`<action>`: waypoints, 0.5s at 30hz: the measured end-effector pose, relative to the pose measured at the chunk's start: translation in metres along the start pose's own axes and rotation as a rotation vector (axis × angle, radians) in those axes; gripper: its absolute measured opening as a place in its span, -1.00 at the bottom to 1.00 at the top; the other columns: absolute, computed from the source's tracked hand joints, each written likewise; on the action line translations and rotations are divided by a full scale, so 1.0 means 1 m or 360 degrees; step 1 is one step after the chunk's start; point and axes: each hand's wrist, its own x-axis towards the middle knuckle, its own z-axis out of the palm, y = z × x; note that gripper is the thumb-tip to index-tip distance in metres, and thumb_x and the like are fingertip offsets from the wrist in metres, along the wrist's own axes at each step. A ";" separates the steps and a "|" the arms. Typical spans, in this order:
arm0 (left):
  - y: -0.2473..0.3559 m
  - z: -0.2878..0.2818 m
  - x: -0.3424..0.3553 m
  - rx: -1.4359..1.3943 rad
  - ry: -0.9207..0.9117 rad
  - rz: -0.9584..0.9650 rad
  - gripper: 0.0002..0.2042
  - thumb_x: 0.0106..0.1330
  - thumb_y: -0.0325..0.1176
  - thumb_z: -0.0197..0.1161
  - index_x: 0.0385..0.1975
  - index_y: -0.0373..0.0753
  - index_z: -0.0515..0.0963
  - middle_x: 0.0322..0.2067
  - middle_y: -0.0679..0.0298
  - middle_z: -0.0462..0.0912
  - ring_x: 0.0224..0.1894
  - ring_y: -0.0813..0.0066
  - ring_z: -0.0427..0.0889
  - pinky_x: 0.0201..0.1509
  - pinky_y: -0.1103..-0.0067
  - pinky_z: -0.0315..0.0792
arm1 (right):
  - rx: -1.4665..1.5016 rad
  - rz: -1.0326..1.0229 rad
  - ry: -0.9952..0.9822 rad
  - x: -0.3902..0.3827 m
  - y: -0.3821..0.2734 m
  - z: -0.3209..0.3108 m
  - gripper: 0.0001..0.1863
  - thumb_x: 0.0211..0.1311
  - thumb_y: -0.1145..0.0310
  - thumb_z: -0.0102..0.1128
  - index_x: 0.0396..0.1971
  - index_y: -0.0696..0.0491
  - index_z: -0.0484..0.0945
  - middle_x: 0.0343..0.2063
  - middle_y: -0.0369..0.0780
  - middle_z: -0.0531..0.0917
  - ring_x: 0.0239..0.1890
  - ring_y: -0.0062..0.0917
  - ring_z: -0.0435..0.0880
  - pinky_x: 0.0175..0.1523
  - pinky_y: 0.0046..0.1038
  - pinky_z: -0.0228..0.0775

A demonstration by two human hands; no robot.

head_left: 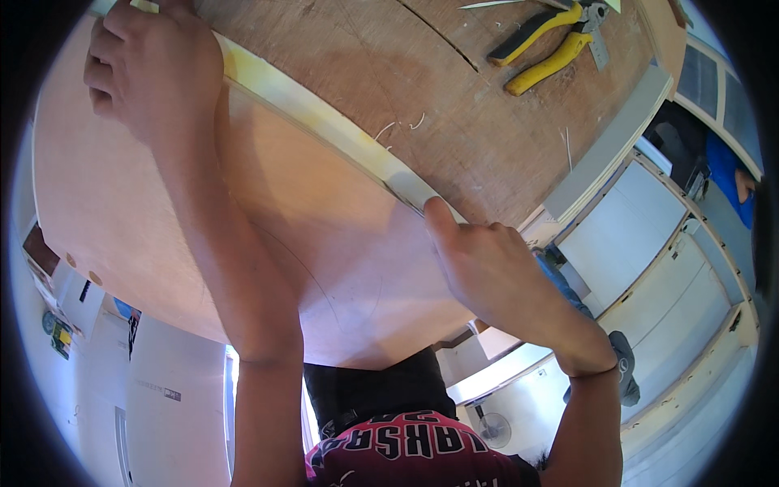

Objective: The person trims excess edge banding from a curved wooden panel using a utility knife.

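A long, narrow whitish-yellow edging strip point(324, 122) runs diagonally along the edge between a worn brown wooden top point(324, 49) and a smooth pale wood panel point(324, 243). At the strip's upper left end is my left hand point(154, 73), closed over it with fingers curled toward the panel; the fingertips are partly hidden. My right hand point(499, 272) holds the other end near the top's corner. Its thumb presses along the strip while the other fingers bend down out of sight. Faint curved lines mark the panel.
Yellow-and-black pliers point(552, 49) lie on the top at the upper right, near a small metal blade point(599, 50). Thin pale shavings point(389, 130) are scattered there. A grey-faced edge piece point(608, 142) borders the right side. Beyond are white framed panels point(625, 227) and a fan point(493, 430).
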 end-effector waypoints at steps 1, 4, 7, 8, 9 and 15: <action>-0.002 0.003 0.000 0.0009 0.0002 -0.0012 -0.29 0.53 0.21 -0.01 0.40 -0.31 0.32 0.43 -0.15 0.31 0.52 -0.26 0.13 0.52 -0.08 0.03 | 0.0015 0.0009 0.0038 -0.001 -0.002 -0.003 -0.71 0.21 0.56 0.15 -0.12 0.15 0.29 -0.68 -0.02 0.65 -0.51 0.02 0.76 -0.41 -0.13 0.66; 0.003 -0.005 0.001 -0.0048 -0.0035 -0.0013 -0.28 0.52 0.22 -0.01 0.41 -0.32 0.31 0.44 -0.14 0.30 0.52 -0.26 0.13 0.51 -0.08 0.03 | 0.0066 0.0003 0.0065 0.001 -0.009 -0.010 -0.73 0.25 0.55 0.12 -0.11 0.14 0.27 -0.67 -0.01 0.65 -0.51 0.03 0.75 -0.40 -0.11 0.64; 0.003 -0.005 0.002 -0.0066 -0.0019 -0.0012 -0.25 0.50 0.24 0.00 0.40 -0.33 0.31 0.44 -0.13 0.30 0.52 -0.26 0.13 0.51 -0.07 0.05 | 0.0079 -0.0018 -0.0006 0.015 -0.007 -0.008 -0.74 0.35 0.51 0.08 -0.08 0.14 0.23 -0.63 0.03 0.64 -0.50 0.09 0.72 -0.38 -0.04 0.60; 0.000 -0.002 0.003 -0.0026 -0.0016 -0.0006 -0.24 0.49 0.24 0.01 0.40 -0.33 0.32 0.44 -0.13 0.30 0.51 -0.26 0.14 0.51 -0.07 0.05 | 0.0067 -0.0041 -0.0025 0.016 -0.007 -0.008 -0.74 0.35 0.51 0.08 -0.08 0.13 0.23 -0.63 0.03 0.64 -0.49 0.08 0.72 -0.37 -0.04 0.61; -0.004 0.003 0.006 0.0012 -0.0014 0.0001 -0.24 0.48 0.25 0.01 0.40 -0.34 0.32 0.44 -0.13 0.30 0.51 -0.27 0.14 0.50 -0.06 0.06 | 0.0054 -0.0064 -0.0045 0.017 -0.006 -0.007 -0.74 0.35 0.51 0.09 -0.08 0.13 0.23 -0.63 0.03 0.64 -0.49 0.08 0.72 -0.37 -0.04 0.61; -0.015 0.009 0.013 0.0079 -0.0036 -0.0018 -0.20 0.47 0.29 -0.01 0.43 -0.33 0.31 0.46 -0.14 0.27 0.51 -0.28 0.13 0.50 -0.07 0.05 | 0.0064 -0.0099 -0.0093 0.022 0.000 -0.007 -0.71 0.31 0.52 0.12 -0.08 0.14 0.23 -0.62 0.03 0.65 -0.47 0.06 0.74 -0.34 -0.05 0.63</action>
